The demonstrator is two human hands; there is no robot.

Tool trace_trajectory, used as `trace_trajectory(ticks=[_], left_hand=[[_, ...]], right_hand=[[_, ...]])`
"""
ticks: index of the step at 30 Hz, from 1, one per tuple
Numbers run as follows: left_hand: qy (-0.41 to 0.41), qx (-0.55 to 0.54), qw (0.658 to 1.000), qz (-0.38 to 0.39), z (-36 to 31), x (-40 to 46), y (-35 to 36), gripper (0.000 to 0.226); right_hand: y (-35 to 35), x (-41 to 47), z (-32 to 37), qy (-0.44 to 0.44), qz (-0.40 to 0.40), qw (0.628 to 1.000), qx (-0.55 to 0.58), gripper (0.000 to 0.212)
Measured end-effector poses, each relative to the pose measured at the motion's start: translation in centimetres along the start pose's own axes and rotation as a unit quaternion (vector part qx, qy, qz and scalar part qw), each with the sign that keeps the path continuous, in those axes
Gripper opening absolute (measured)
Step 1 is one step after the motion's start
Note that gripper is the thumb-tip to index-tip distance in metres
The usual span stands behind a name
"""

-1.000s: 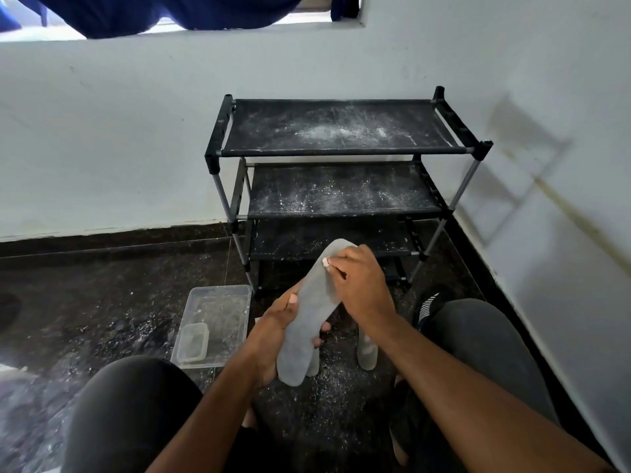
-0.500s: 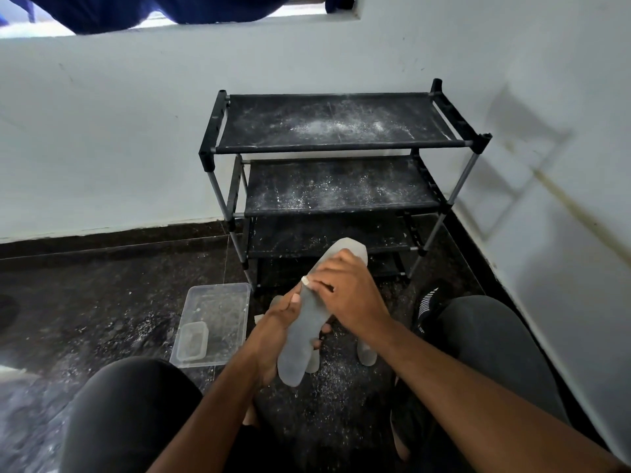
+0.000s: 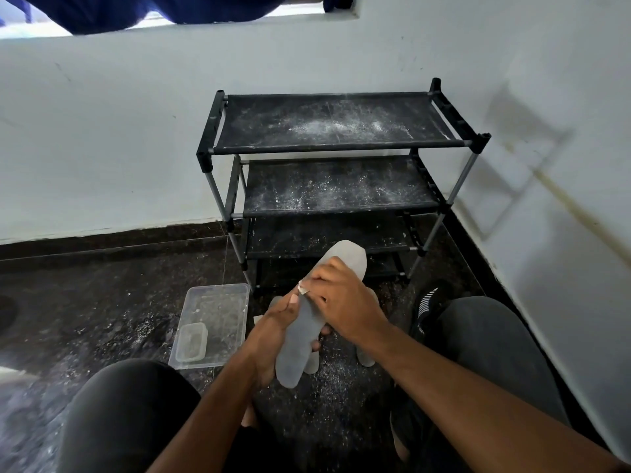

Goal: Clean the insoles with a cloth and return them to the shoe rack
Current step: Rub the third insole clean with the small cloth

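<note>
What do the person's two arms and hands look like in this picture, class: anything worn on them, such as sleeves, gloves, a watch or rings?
Both forearms are bare as far as the picture shows: no sleeve, glove, watch or bracelet is visible. The left hand and the right hand are bare too, with short nails. No ring can be made out. The knees below are in dark trousers.

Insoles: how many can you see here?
3, at least. One insole is held in both hands. A second lies on the floor just behind it, a third under the right wrist. Both are mostly hidden; more may be.
</note>
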State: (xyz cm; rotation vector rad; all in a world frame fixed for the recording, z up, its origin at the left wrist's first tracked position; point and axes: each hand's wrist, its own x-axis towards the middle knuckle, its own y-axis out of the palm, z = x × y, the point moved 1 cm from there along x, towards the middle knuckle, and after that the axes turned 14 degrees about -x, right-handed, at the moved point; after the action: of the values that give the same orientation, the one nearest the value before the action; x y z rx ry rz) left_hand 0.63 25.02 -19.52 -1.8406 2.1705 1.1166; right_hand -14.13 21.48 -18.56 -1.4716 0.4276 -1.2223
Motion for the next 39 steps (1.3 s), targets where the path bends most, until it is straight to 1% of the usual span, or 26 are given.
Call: trace_trajectory(ticks=[1, 2, 3, 4, 5, 6, 8, 9, 10, 11, 12, 13, 14, 17, 19, 21, 23, 27, 30, 33, 35, 36, 37, 39], left_hand=[[0.006, 0.007, 1.0, 0.002, 0.1, 0.1, -0.1, 0.052], [0.015, 0.019, 1.0, 0.008, 0.0, 0.1, -0.1, 0.052], [0.023, 0.023, 0.999, 0.02, -0.1, 0.0, 0.0, 0.051], [0.027, 0.024, 0.999, 0.028, -0.3, 0.0, 0.2, 0.053], [0.029, 0.023, 0.999, 0.031, -0.4, -0.1, 0.3, 0.057], [0.028, 0.022, 0.999, 0.033, -0.5, -0.3, 0.4, 0.064], [0.02, 0.014, 0.999, 0.026, -0.5, -0.1, 0.2, 0.077], [0.02, 0.01, 0.999, 0.024, -0.4, -0.1, 0.2, 0.075], [0.026, 0.013, 0.999, 0.028, -0.4, 0.0, 0.0, 0.065], [0.035, 0.016, 0.998, 0.039, -0.3, -0.1, 0.0, 0.053], [0.042, 0.016, 0.998, 0.047, -0.3, -0.3, 0.0, 0.044], [0.045, 0.008, 0.997, 0.058, -0.4, -0.4, 0.1, 0.041], [0.042, -0.007, 0.997, 0.063, -0.4, -0.5, 0.1, 0.043], [0.023, -0.083, 0.993, 0.077, -0.3, -0.2, -0.4, 0.043], [-0.003, -0.131, 0.989, 0.069, -0.4, 0.0, -0.6, 0.043], [-0.027, -0.155, 0.986, 0.057, -0.4, 0.2, -0.7, 0.044], [-0.046, -0.162, 0.985, 0.04, -0.4, 0.3, -0.7, 0.047], [-0.047, -0.189, 0.98, 0.03, -0.3, 0.5, -0.8, 0.047], [-0.03, -0.207, 0.977, 0.028, -0.5, 0.7, -0.9, 0.052], [-0.03, -0.191, 0.981, -0.003, -0.5, 1.0, -1.1, 0.055], [-0.024, -0.167, 0.986, -0.017, -0.3, 1.3, -1.3, 0.063], [-0.016, -0.156, 0.987, -0.021, -0.3, 1.2, -1.2, 0.062], [-0.006, -0.146, 0.989, -0.02, -0.3, 1.1, -1.0, 0.059], [0.001, -0.136, 0.991, 0.0, -0.3, 1.0, -1.0, 0.054]], right_hand=[[0.1, 0.0, -0.1, 0.002, -0.008, 1.0, -0.013, 0.018], [0.1, 0.2, -0.4, 0.024, -0.023, 0.999, -0.039, 0.011], [0.0, 0.5, -1.0, 0.064, -0.045, 0.995, -0.06, 0.007], [0.0, 0.6, -1.7, 0.103, -0.072, 0.99, -0.068, 0.014], [-0.1, 0.7, -2.3, 0.121, -0.084, 0.988, -0.052, 0.016], [-0.1, 0.6, -2.4, 0.112, -0.081, 0.99, -0.04, 0.014], [-0.4, 0.3, -1.3, 0.054, -0.043, 0.996, -0.054, 0.009], [-0.5, 0.1, -0.7, 0.031, -0.031, 0.997, -0.062, 0.007], [-0.4, 0.0, -0.5, 0.024, -0.022, 0.997, -0.072, 0.005], [-0.5, 0.2, -0.7, 0.036, -0.023, 0.995, -0.086, 0.003], [-0.4, 0.5, -1.2, 0.068, -0.028, 0.992, -0.099, 0.006], [-0.4, 0.6, -2.0, 0.109, -0.038, 0.989, -0.092, 0.006], [-0.5, 0.8, -2.8, 0.157, -0.042, 0.985, -0.066, 0.003], [-0.9, 0.7, -4.0, 0.264, -0.057, 0.962, 0.043, 0.012], [-1.0, 0.7, -3.8, 0.304, -0.07, 0.941, 0.127, 0.014], [-1.0, 0.7, -3.5, 0.325, -0.077, 0.925, 0.181, 0.014], [-0.7, 0.6, -3.0, 0.311, -0.065, 0.927, 0.198, 0.014], [0.4, 0.2, -0.9, 0.199, -0.013, 0.961, 0.192, 0.013], [1.1, -0.3, 0.3, 0.11, 0.021, 0.98, 0.167, 0.015], [1.3, -0.5, 0.8, 0.052, 0.04, 0.991, 0.113, 0.016], [1.3, -0.5, 0.9, 0.029, 0.045, 0.997, 0.064, 0.017], [1.2, -0.4, 0.7, 0.025, 0.041, 0.998, 0.047, 0.017], [1.1, -0.3, 0.3, 0.031, 0.033, 0.998, 0.035, 0.018], [0.8, 0.1, -1.0, 0.081, 0.002, 0.997, 0.011, 0.016]])
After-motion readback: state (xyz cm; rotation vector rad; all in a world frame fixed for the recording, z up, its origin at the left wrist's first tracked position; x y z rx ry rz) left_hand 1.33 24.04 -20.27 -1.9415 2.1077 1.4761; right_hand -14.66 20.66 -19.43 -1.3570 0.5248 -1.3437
